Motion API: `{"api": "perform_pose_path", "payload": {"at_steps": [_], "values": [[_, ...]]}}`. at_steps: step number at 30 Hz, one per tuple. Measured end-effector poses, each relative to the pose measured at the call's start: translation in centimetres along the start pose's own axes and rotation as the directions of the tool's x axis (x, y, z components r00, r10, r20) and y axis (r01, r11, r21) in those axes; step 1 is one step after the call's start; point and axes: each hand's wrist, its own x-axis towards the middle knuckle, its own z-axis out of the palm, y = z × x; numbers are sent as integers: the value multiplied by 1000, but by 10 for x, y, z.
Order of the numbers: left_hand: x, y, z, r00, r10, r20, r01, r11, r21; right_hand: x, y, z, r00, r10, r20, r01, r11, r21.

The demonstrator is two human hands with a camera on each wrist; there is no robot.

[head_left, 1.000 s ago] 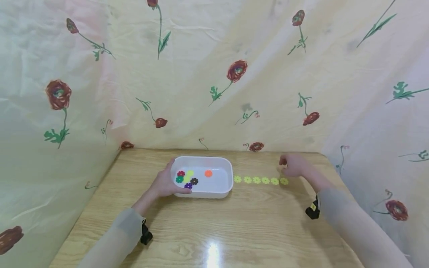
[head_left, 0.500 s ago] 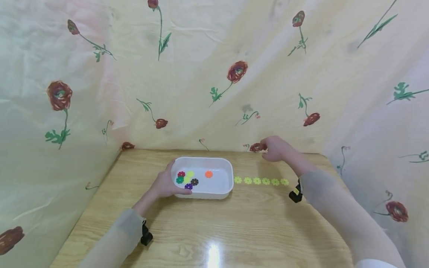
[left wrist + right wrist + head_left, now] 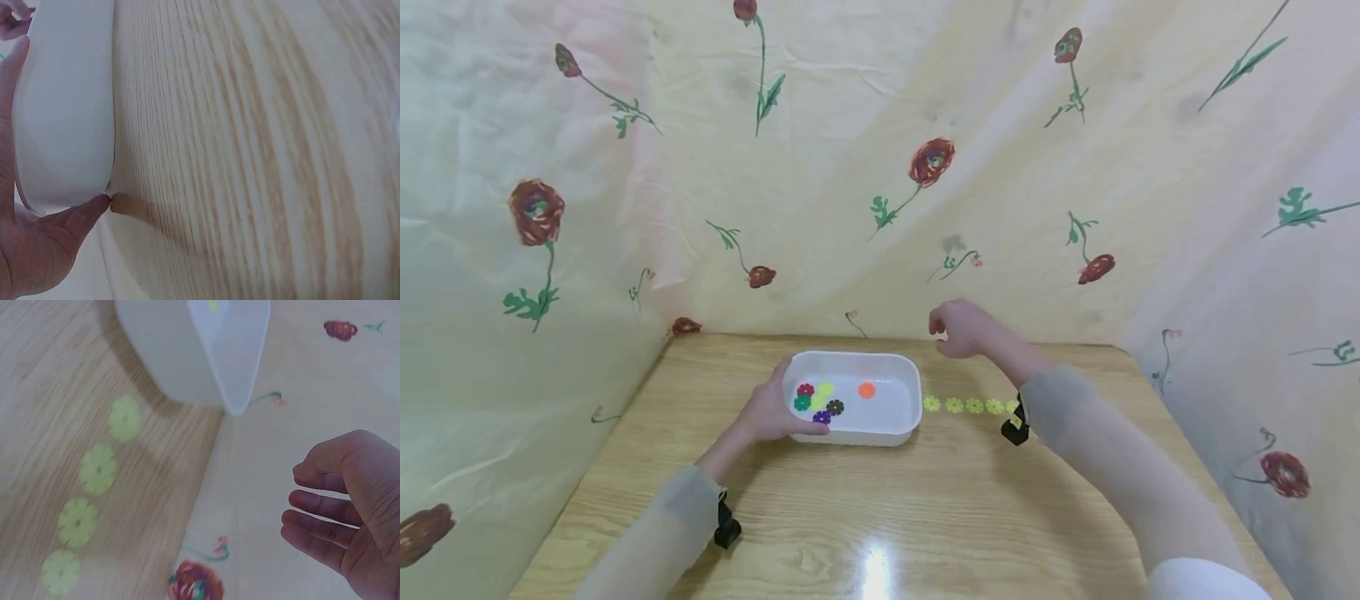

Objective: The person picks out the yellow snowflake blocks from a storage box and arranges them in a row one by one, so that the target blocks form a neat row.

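Observation:
My left hand (image 3: 769, 411) grips the left end of a white plastic tub (image 3: 857, 436), with the thumb over its near rim. In the left wrist view, fingers also reach under the tub's corner. Inside lie several flower-shaped plastic discs: red, green (image 3: 802, 402), purple (image 3: 822, 418), dark brown (image 3: 836, 407), yellow (image 3: 826, 389) and, apart from these, orange (image 3: 867, 390). A row of yellow flower discs (image 3: 974, 406) runs rightward from the tub along the table. My right hand (image 3: 961, 328) hangs in the air behind that row, fingers loosely bent and holding nothing.
The wood-grain table (image 3: 850, 508) meets a floral cloth (image 3: 820, 183) at its back and sides. My right wrist camera (image 3: 1016, 430) and sleeve overlap the right end of the disc row in the head view.
My right hand has risen from the right end of the row and moved left toward the tub. The left hand and tub have stayed in place.

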Motion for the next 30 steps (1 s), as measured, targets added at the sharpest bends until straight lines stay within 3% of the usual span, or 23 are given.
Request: {"api": "perform_pose_path", "payload": {"at_steps": [6,13,24,30], "values": [[0,0,0,1000,-1,0,1,1000,-11,18,-22,2,1000,-15,14,15,1000,-5],[-1,-1,-1,1000,-5,-1,5,1000,-10,37,-50,14,997,19,71,-23,998,65],[-3,2,-1,1000,-28,4,28,999,-18,60,-92,34,993,-81,87,76,996,55],[-2,1,-2,999,-36,0,36,999,3,69,-108,50,988,-92,125,78,991,106]]}}
